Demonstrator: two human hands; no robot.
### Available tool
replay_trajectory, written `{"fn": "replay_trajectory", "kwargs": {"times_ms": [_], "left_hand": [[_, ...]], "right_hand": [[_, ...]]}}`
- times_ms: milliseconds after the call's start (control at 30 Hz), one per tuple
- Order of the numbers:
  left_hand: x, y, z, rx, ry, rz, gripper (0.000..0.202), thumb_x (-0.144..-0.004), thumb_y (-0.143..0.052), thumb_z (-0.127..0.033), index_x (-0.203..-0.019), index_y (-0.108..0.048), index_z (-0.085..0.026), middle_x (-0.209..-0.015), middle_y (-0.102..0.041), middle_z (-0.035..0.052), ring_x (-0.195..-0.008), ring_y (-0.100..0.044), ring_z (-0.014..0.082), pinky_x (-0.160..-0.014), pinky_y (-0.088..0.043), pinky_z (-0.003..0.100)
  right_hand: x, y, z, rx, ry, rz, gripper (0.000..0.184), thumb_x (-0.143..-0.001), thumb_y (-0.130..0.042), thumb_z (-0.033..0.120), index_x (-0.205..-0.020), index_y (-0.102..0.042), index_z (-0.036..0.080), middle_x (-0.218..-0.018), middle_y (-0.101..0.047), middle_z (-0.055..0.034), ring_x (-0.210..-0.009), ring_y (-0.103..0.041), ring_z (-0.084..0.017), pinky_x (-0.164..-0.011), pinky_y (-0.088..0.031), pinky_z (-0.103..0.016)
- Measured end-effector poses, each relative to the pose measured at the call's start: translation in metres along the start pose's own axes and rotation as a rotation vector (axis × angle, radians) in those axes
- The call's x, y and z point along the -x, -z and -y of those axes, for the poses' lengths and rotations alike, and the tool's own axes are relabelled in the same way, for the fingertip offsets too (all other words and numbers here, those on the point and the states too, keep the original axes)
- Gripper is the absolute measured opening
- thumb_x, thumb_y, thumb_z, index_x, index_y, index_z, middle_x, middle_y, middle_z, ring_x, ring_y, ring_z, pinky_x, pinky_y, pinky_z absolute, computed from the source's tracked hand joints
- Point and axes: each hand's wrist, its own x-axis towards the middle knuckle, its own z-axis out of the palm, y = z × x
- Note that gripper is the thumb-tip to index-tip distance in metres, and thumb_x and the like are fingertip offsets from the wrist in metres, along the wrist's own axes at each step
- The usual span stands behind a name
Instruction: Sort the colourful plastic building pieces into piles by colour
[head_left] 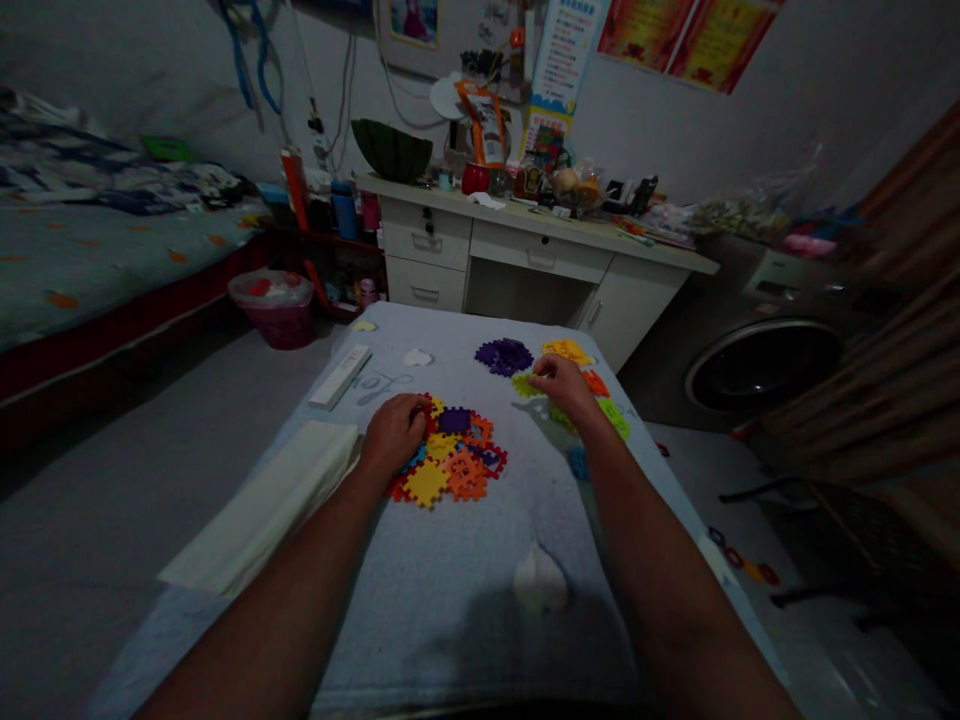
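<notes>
My right hand (564,385) pinches a yellow-green notched puzzle tile (527,385) above the right part of the cloth-covered table. Close by lie a pile of purple tiles (504,356), yellow tiles (568,350), orange tiles (595,384) and lime green tiles (615,418). Blue tiles (577,462) lie partly behind my right forearm. My left hand (395,430) rests with curled fingers on the left edge of a mixed heap of coloured tiles (448,450). Whether those fingers grip a tile is hidden.
On the table's left side are a long white box (340,377) and a folded cream cloth (262,505). A cluttered desk (427,215) stands behind, a washing machine (757,330) to the right. A lidded pink bucket (276,310) sits on the floor by the bed (112,260).
</notes>
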Motion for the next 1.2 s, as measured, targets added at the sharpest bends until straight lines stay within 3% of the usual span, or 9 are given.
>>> {"fn": "replay_trajectory", "kwargs": {"times_ms": [100,200,333,533,767,933,1067,1200], "left_hand": [[-0.001,-0.001,0.001,-0.002,-0.011,0.003,0.035,-0.082,-0.043,-0.024,-0.104,-0.069,-0.018,-0.111,-0.070,0.0098,-0.106,-0.063,0.0249,-0.099,-0.048,0.040],[-0.001,-0.001,0.002,-0.014,-0.008,0.008,0.034,-0.082,-0.043,-0.026,-0.104,-0.069,-0.019,-0.111,-0.070,0.0095,-0.106,-0.063,0.0253,-0.098,-0.048,0.041],[-0.001,0.000,0.000,-0.024,-0.004,0.009,0.036,-0.082,-0.042,-0.028,-0.105,-0.069,-0.018,-0.111,-0.070,0.0101,-0.106,-0.063,0.0257,-0.098,-0.048,0.040],[-0.001,0.000,0.002,-0.033,0.000,0.021,0.037,-0.082,-0.042,-0.028,-0.105,-0.068,-0.018,-0.111,-0.069,0.0105,-0.107,-0.061,0.0263,-0.098,-0.048,0.041],[-0.001,-0.001,0.003,-0.041,-0.002,0.018,0.036,-0.082,-0.043,-0.028,-0.106,-0.068,-0.018,-0.112,-0.070,0.0104,-0.106,-0.062,0.0260,-0.097,-0.048,0.041],[-0.001,0.000,0.002,-0.036,-0.012,0.023,0.035,-0.081,-0.043,-0.028,-0.104,-0.069,-0.019,-0.110,-0.070,0.0099,-0.106,-0.062,0.0258,-0.099,-0.047,0.041],[-0.001,0.000,0.002,-0.032,-0.008,0.022,0.036,-0.082,-0.043,-0.029,-0.104,-0.069,-0.018,-0.112,-0.070,0.0108,-0.108,-0.062,0.0262,-0.100,-0.047,0.041],[-0.001,0.000,0.002,-0.013,-0.012,0.011,0.036,-0.082,-0.043,-0.029,-0.104,-0.069,-0.018,-0.112,-0.070,0.0103,-0.107,-0.062,0.0259,-0.099,-0.047,0.041]], "right_hand": [[0.016,0.056,-0.020,0.158,0.001,-0.122,0.014,-0.066,-0.064,0.031,-0.070,-0.058,0.020,-0.072,-0.062,0.0001,-0.066,-0.052,-0.014,-0.065,-0.039,-0.026],[0.034,0.100,-0.046,0.312,-0.102,-0.242,0.013,-0.066,-0.063,0.030,-0.068,-0.056,0.020,-0.069,-0.061,-0.0003,-0.061,-0.050,-0.014,-0.062,-0.037,-0.027],[0.059,0.128,-0.082,0.489,-0.178,-0.319,0.011,-0.067,-0.062,0.027,-0.067,-0.053,0.021,-0.069,-0.061,-0.0006,-0.063,-0.052,-0.015,-0.063,-0.037,-0.027],[0.087,0.113,-0.112,0.586,-0.261,-0.327,0.010,-0.067,-0.059,0.025,-0.067,-0.050,0.022,-0.071,-0.062,-0.0015,-0.069,-0.055,-0.017,-0.065,-0.038,-0.027],[0.092,0.108,-0.110,0.581,-0.271,-0.139,0.008,-0.072,-0.060,0.028,-0.072,-0.058,0.021,-0.081,-0.067,-0.0034,-0.076,-0.061,-0.019,-0.071,-0.042,-0.028],[0.057,0.105,-0.091,0.623,-0.247,-0.165,0.009,-0.077,-0.057,0.022,-0.080,-0.065,0.018,-0.089,-0.071,-0.0070,-0.083,-0.064,-0.020,-0.078,-0.045,-0.030],[0.013,0.084,-0.079,0.632,-0.166,-0.073,0.019,-0.080,-0.058,0.017,-0.093,-0.072,0.018,-0.104,-0.073,-0.0091,-0.094,-0.065,-0.021,-0.089,-0.045,-0.031],[-0.019,0.060,-0.084,0.716,-0.195,0.007,0.036,-0.080,-0.062,0.015,-0.114,-0.070,0.020,-0.120,-0.069,-0.0113,-0.110,-0.061,-0.025,-0.097,-0.042,-0.034]]}}
